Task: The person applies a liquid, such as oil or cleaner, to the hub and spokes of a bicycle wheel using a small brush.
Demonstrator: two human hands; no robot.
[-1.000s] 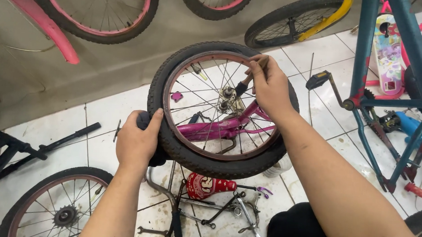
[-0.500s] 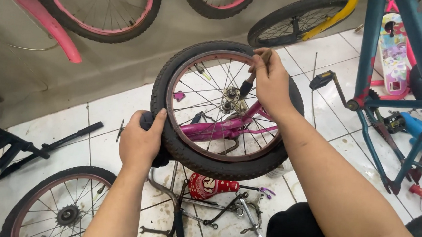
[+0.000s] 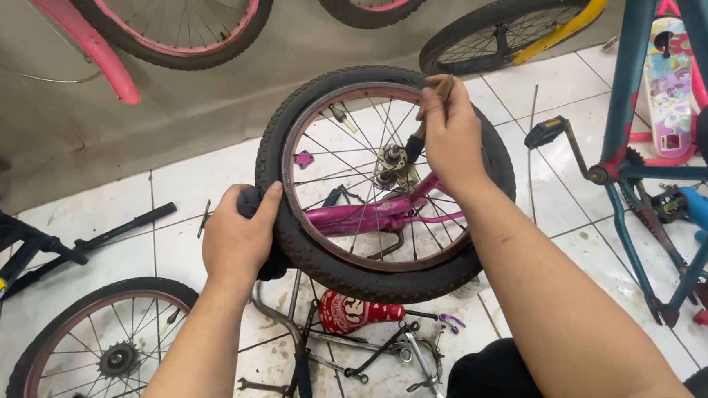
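Note:
A small bicycle wheel (image 3: 342,264) with a black tyre and a reddish rim stands upright on a pink bike frame (image 3: 369,216). My left hand (image 3: 237,237) grips the tyre's left side together with a dark cloth. My right hand (image 3: 452,135) reaches over the top of the rim and holds a thin tool with a dark handle (image 3: 414,145) that points down toward the hub (image 3: 390,167).
A loose wheel (image 3: 95,347) lies at the lower left. Wrenches and metal parts (image 3: 344,362) are scattered on the white tiled floor below. A teal bike frame (image 3: 659,160) stands at the right. Other wheels (image 3: 169,7) lean along the wall, and a black pump (image 3: 89,240) lies at the left.
My right hand has shifted slightly along the top of the rim with the tool. My left hand keeps its grip on the tyre.

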